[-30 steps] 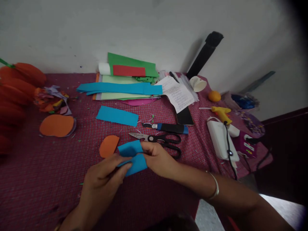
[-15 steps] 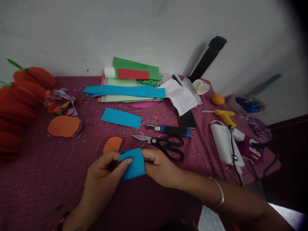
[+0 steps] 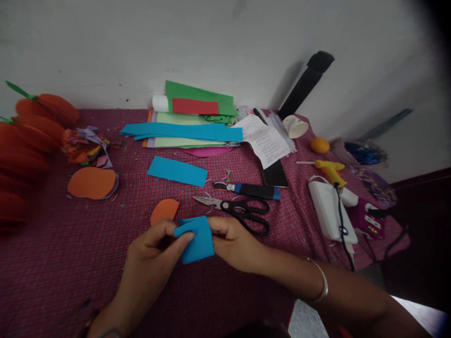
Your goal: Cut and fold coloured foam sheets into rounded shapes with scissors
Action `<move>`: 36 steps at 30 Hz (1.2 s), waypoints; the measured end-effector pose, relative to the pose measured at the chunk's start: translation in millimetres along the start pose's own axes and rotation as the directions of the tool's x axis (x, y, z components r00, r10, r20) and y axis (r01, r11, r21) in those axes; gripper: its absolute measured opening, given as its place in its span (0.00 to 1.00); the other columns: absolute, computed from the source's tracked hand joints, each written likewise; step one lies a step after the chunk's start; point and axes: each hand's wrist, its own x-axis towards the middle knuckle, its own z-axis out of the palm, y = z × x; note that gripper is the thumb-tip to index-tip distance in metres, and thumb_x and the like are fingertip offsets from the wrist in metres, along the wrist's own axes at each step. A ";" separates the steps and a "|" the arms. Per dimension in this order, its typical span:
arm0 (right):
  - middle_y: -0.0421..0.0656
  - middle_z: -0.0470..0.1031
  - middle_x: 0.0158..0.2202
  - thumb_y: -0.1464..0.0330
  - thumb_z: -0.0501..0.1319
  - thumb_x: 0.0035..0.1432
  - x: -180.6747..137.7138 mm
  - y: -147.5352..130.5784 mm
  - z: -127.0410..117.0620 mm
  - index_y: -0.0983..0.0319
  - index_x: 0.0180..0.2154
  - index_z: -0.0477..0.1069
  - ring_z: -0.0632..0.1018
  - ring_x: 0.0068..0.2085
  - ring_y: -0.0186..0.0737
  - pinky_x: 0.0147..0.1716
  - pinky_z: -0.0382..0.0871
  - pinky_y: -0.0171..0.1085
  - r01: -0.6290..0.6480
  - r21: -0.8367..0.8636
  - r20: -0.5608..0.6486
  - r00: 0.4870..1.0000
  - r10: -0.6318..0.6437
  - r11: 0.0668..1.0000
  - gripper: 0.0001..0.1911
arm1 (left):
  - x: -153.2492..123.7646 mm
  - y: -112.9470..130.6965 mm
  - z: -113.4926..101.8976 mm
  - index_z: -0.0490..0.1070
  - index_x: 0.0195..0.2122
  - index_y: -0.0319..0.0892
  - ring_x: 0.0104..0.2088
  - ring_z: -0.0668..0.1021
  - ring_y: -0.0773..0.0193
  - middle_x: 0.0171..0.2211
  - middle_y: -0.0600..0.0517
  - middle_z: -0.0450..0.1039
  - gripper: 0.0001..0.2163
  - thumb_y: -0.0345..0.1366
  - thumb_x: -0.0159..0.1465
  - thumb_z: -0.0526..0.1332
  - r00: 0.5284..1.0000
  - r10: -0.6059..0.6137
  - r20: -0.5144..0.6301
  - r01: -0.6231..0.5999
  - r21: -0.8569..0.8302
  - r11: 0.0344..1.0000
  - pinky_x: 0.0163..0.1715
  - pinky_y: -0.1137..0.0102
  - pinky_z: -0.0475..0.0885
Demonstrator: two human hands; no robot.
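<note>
A folded piece of blue paper [image 3: 199, 241] is held between my two hands, above the near part of the table. My left hand [image 3: 155, 251] pinches its left edge, thumb on top of the fold. At the opposite edge my right hand [image 3: 236, 244] is closed on the same paper, its fingertips partly hidden behind it. Just beyond the left fingers lies an orange paper piece [image 3: 165, 211]. Black-handled scissors [image 3: 232, 209] rest past my right hand, with a blue-and-black cutter [image 3: 250, 190] behind them. A flat blue paper rectangle [image 3: 178, 171] lies farther back.
Blue strips [image 3: 183, 132] lie on stacked coloured paper by the wall. Orange paper pumpkins [image 3: 42, 117], paper scraps [image 3: 86, 145] and an orange cutout [image 3: 91, 183] stand left. Rightward are a paper cup [image 3: 295, 126], a yellow glue gun [image 3: 330, 170], a white box [image 3: 331, 213] and cords.
Both hands keep their hold on the folded blue paper, almost unmoved. The view has shifted very slightly; the things on the table lie as before.
</note>
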 end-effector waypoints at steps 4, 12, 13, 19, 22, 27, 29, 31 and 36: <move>0.38 0.79 0.35 0.70 0.62 0.59 -1.1 -0.1 0.2 0.60 0.40 0.79 0.76 0.36 0.33 0.42 0.73 0.37 0.004 0.015 0.010 1.000 -0.004 1.000 0.09 | 0.7 -2.1 1.0 0.67 0.22 0.43 0.23 0.67 0.68 0.22 0.58 0.64 0.12 0.40 0.56 0.67 1.000 -0.019 -0.014 0.019 -0.002 1.000 0.22 0.74 0.64; 0.41 0.79 0.43 0.75 0.58 0.58 -2.3 4.6 -2.2 0.59 0.47 0.75 0.78 0.43 0.36 0.45 0.72 0.38 0.052 -0.100 -0.017 0.998 -0.054 0.994 0.17 | 5.9 -2.6 3.9 0.73 0.36 0.45 0.33 0.76 0.65 0.33 0.56 0.74 0.08 0.35 0.55 0.67 0.995 0.075 -0.060 -0.077 -0.032 0.997 0.33 0.72 0.71; 0.41 0.78 0.45 0.77 0.56 0.57 -2.4 2.8 -3.3 0.59 0.48 0.74 0.77 0.45 0.36 0.46 0.72 0.38 0.062 -0.134 -0.016 0.998 -0.065 0.989 0.18 | 5.4 -1.6 2.8 0.74 0.33 0.45 0.33 0.75 0.66 0.31 0.56 0.74 0.04 0.35 0.56 0.66 0.994 0.103 -0.036 -0.103 -0.002 0.995 0.33 0.73 0.71; 0.42 0.75 0.37 0.76 0.49 0.59 -2.8 -17.6 -15.4 0.63 0.43 0.73 0.74 0.37 0.34 0.38 0.69 0.36 0.035 -0.350 0.022 0.999 -0.029 0.936 0.17 | 2.6 8.3 -2.7 0.71 0.23 0.43 0.26 0.71 0.67 0.24 0.57 0.69 0.09 0.37 0.60 0.62 0.991 0.080 0.106 -0.088 0.074 0.993 0.27 0.73 0.66; 0.41 0.72 0.32 0.67 0.55 0.61 -1.8 -22.0 -17.2 0.64 0.38 0.72 0.70 0.32 0.33 0.32 0.65 0.34 0.020 -0.379 0.054 0.999 0.000 0.925 0.10 | 3.4 10.4 -3.4 0.71 0.22 0.43 0.25 0.69 0.68 0.22 0.57 0.67 0.10 0.38 0.60 0.61 0.968 0.012 0.251 -0.044 0.122 0.992 0.25 0.73 0.65; 0.36 0.65 0.25 0.65 0.64 0.56 -0.7 -17.8 -13.7 0.63 0.26 0.67 0.66 0.28 0.30 0.28 0.61 0.32 0.062 -0.427 0.036 0.998 -0.052 0.902 0.11 | 2.3 11.1 -1.3 0.71 0.25 0.43 0.23 0.68 0.68 0.21 0.57 0.66 0.11 0.43 0.60 0.61 0.913 -0.147 0.380 0.143 0.038 0.989 0.23 0.74 0.63; 0.36 0.64 0.24 0.64 0.63 0.57 -1.0 -16.7 -12.6 0.63 0.25 0.66 0.65 0.26 0.29 0.25 0.59 0.31 0.021 -0.354 -0.044 0.998 -0.039 0.935 0.12 | 0.3 12.2 1.2 0.71 0.28 0.44 0.24 0.69 0.68 0.23 0.58 0.68 0.11 0.45 0.61 0.60 0.911 -0.212 0.354 0.250 -0.066 0.966 0.24 0.74 0.65; 0.36 0.64 0.24 0.65 0.63 0.57 -1.8 -16.7 -11.3 0.63 0.25 0.65 0.64 0.26 0.29 0.24 0.58 0.31 0.011 -0.333 -0.121 0.991 -0.054 0.943 0.12 | -2.1 13.3 4.8 0.72 0.30 0.44 0.26 0.72 0.66 0.25 0.57 0.72 0.09 0.43 0.59 0.62 0.901 -0.239 0.361 0.301 -0.126 0.945 0.27 0.73 0.68; 0.36 0.66 0.25 0.68 0.63 0.57 -4.3 -19.9 -6.6 0.62 0.24 0.66 0.66 0.28 0.30 0.28 0.61 0.33 0.130 -0.366 -0.144 0.970 -0.195 0.921 0.11 | -8.5 12.8 15.7 0.75 0.27 0.43 0.24 0.69 0.67 0.22 0.57 0.71 0.06 0.39 0.57 0.62 0.877 -0.196 0.438 0.238 -0.042 0.970 0.25 0.73 0.66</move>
